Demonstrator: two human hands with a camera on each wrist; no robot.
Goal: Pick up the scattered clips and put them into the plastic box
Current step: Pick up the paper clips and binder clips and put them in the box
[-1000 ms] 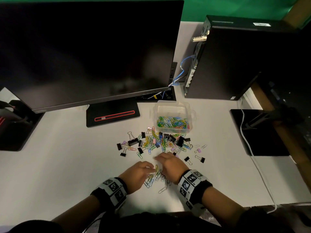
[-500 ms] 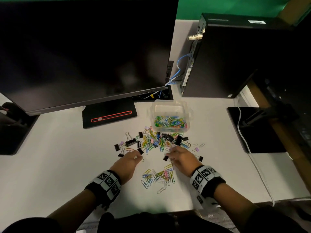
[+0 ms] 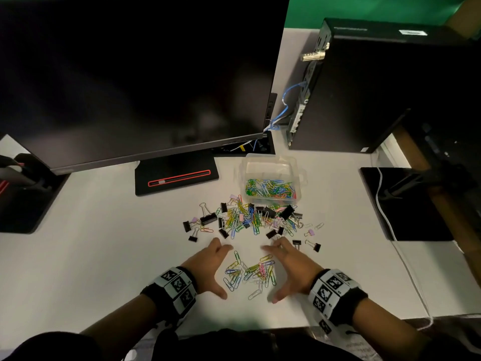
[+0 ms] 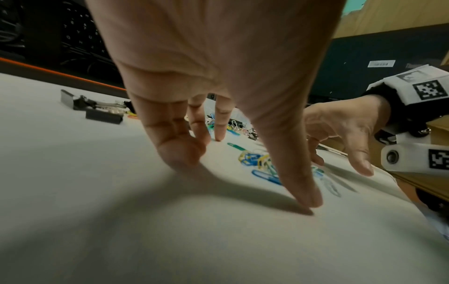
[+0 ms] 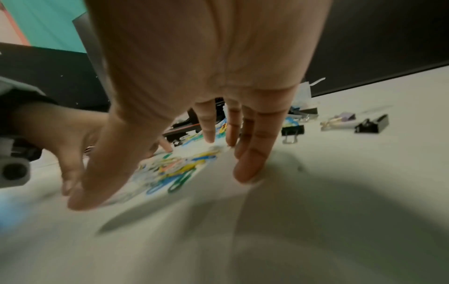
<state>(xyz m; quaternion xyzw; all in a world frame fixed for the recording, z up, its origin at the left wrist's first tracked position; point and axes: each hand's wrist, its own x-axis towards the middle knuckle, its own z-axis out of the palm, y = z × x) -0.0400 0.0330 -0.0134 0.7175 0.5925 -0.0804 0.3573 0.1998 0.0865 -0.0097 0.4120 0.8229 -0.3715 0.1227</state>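
Note:
A small heap of coloured paper clips (image 3: 251, 273) lies on the white desk (image 3: 104, 251) between my two hands. My left hand (image 3: 208, 269) stands on its edge at the heap's left, fingers straight, thumb spread toward me, holding nothing. On the heap's right my right hand (image 3: 289, 269) mirrors it, open and empty. Both cup round the heap (image 4: 257, 163) (image 5: 170, 171) with fingertips on the desk. Farther back a bigger scatter of paper clips and black binder clips (image 3: 250, 220) lies in front of the clear plastic box (image 3: 270, 175), which holds coloured paper clips.
A large dark monitor (image 3: 130, 74) on a black stand (image 3: 177, 175) fills the back left. A black computer case (image 3: 377, 87) stands back right, a black pad (image 3: 406, 204) with a white cable (image 3: 390, 225) at the right. The desk's front edge is near my wrists.
My hands lifted off the near heap, reached to the bigger scatter, then came back and spread apart on either side of the near heap. The camera view shifted slightly.

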